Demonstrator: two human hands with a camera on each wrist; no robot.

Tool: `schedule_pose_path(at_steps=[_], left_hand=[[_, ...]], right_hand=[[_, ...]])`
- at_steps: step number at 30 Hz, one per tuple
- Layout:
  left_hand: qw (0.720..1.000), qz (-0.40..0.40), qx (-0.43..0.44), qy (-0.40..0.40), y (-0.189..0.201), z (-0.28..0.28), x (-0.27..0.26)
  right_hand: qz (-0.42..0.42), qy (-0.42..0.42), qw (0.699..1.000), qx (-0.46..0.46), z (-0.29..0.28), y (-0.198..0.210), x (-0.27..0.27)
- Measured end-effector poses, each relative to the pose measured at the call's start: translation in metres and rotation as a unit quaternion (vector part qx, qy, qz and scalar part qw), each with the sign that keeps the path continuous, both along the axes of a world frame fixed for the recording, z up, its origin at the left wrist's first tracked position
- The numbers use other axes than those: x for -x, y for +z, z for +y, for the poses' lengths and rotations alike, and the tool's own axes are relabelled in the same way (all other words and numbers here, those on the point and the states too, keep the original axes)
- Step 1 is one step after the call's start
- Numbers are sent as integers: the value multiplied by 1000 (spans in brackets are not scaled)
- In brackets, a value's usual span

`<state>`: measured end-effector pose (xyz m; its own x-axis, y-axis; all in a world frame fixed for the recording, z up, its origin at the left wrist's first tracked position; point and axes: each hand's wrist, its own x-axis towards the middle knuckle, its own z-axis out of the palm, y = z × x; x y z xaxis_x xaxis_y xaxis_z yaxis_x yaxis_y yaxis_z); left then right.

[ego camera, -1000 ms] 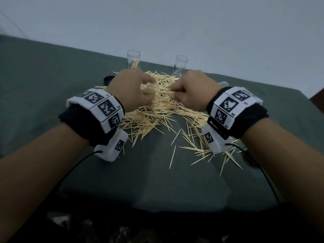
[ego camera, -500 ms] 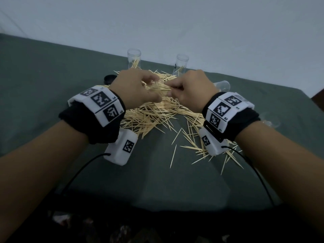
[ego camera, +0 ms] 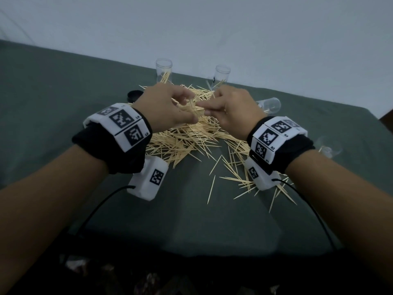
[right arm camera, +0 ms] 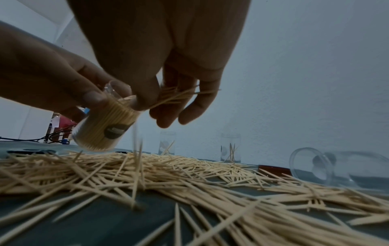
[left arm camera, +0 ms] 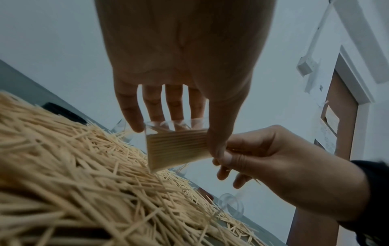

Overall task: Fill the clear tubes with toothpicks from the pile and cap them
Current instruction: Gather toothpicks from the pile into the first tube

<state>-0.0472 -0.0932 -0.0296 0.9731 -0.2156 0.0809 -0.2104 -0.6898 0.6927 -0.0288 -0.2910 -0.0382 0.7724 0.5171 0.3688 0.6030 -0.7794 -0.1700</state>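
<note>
My left hand [ego camera: 182,105] grips a clear tube [left arm camera: 174,148] packed with toothpicks, held tilted just above the toothpick pile [ego camera: 187,141]. In the right wrist view the same tube [right arm camera: 103,131] shows a dark round label. My right hand [ego camera: 209,108] pinches a small bunch of toothpicks [right arm camera: 176,96] at the tube's mouth. A few loose toothpicks [right arm camera: 136,158] are dropping onto the pile below. In the head view the tube is hidden behind both hands.
Two upright clear tubes [ego camera: 163,70] [ego camera: 221,76], each with a few toothpicks, stand behind the pile. Another clear tube [ego camera: 269,105] lies on its side at the right. A black cap [ego camera: 134,96] sits left of the pile. A clear piece [ego camera: 327,147] lies far right. The green table's front edge [ego camera: 191,252] is near.
Both hands have risen off the pile and drawn together. The right hand now holds a bunch of toothpicks at the mouth of the tube in the left hand.
</note>
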Motion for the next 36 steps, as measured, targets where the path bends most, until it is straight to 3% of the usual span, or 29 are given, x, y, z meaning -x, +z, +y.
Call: schedule_pose_path(at_steps=[12,20,30,36], left_hand=[[1000,14,9,-1,-2,-3,1],[999,25,32,20,-2,0,-1],[1000,11,7,-4,-4,-5,1],[1000,21,23,1,-4,-2,-1]], right_hand=[[18,17,999,35,-2,4,-2],[54,-13,996,-70,2,11,6],[76,-39,994,-65,6,16,7],[100,-63,985,-129,4,20,5]])
